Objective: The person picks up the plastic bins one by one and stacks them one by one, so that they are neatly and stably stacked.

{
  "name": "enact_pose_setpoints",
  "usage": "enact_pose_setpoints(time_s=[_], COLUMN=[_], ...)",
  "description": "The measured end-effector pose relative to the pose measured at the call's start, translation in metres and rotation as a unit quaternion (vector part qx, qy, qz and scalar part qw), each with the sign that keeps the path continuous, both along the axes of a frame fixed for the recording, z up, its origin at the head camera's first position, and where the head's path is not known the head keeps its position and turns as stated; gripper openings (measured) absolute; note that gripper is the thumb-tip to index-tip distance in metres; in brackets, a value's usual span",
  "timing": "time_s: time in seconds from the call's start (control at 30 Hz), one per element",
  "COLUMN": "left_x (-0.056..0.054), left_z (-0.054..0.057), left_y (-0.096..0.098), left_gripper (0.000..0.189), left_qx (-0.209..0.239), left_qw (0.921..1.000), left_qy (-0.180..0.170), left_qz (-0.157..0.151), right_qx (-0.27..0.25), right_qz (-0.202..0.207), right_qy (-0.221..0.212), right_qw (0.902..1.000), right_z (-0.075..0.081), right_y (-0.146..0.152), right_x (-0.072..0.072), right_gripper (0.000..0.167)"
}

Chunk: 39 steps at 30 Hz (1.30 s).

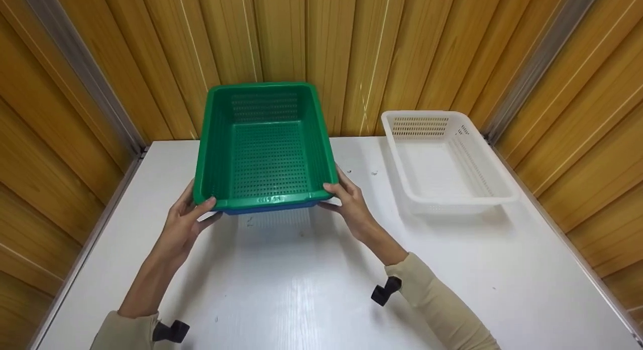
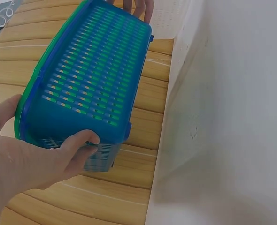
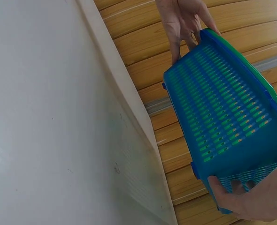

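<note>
A green perforated plastic basket sits nested inside a blue basket, whose slotted end wall faces me in both wrist views. In the head view only a strip of blue shows under the green rim. My left hand grips the near left corner, thumb over the green rim and fingers under the blue one. At the near right corner my right hand holds the pair the same way. Both baskets are held above the white table, near its back edge, tilted with the open top toward me.
A white perforated basket stands upright on the right side of the table. Wood-patterned panels rise behind and at both sides. Black mounts sit on both sleeves.
</note>
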<state>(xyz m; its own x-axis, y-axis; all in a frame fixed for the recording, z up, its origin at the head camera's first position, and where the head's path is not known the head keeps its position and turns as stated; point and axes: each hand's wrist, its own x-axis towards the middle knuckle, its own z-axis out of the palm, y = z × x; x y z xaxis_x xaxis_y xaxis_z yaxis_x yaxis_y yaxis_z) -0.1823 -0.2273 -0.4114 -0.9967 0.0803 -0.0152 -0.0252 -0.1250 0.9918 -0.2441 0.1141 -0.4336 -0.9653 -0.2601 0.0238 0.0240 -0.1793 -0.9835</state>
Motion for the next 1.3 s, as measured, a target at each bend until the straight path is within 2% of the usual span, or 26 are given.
enact_pose_setpoints(time_s=[0.17, 0.47, 0.63, 0.8, 1.07, 1.3], left_x=[-0.006, -0.021, -0.027, -0.028, -0.021, -0.025], left_z=[0.001, -0.006, -0.003, -0.003, -0.010, -0.005], left_y=[0.015, 0.044, 0.061, 0.071, 0.082, 0.107], left_gripper=[0.081, 0.080, 0.080, 0.080, 0.083, 0.085], left_qx=[0.007, -0.008, -0.005, 0.010, 0.028, 0.037], left_qw=[0.9999, 0.9997, 0.9995, 0.9992, 0.9987, 0.9973], left_qy=[0.001, 0.005, 0.003, 0.005, 0.016, 0.030], left_qz=[-0.010, -0.022, -0.032, -0.040, -0.040, -0.056], right_qx=[-0.010, -0.017, -0.019, -0.024, -0.036, -0.028], right_qz=[-0.017, -0.038, -0.043, -0.035, -0.019, -0.031], right_qy=[-0.002, -0.011, -0.006, -0.008, -0.028, -0.021], right_qw=[0.9998, 0.9991, 0.9989, 0.9991, 0.9988, 0.9989], right_z=[0.004, 0.009, 0.013, 0.014, 0.016, 0.021], right_y=[0.018, 0.050, 0.068, 0.081, 0.094, 0.120], right_x=[0.004, 0.011, 0.013, 0.012, 0.008, 0.004], right_gripper=[0.071, 0.070, 0.070, 0.071, 0.069, 0.066])
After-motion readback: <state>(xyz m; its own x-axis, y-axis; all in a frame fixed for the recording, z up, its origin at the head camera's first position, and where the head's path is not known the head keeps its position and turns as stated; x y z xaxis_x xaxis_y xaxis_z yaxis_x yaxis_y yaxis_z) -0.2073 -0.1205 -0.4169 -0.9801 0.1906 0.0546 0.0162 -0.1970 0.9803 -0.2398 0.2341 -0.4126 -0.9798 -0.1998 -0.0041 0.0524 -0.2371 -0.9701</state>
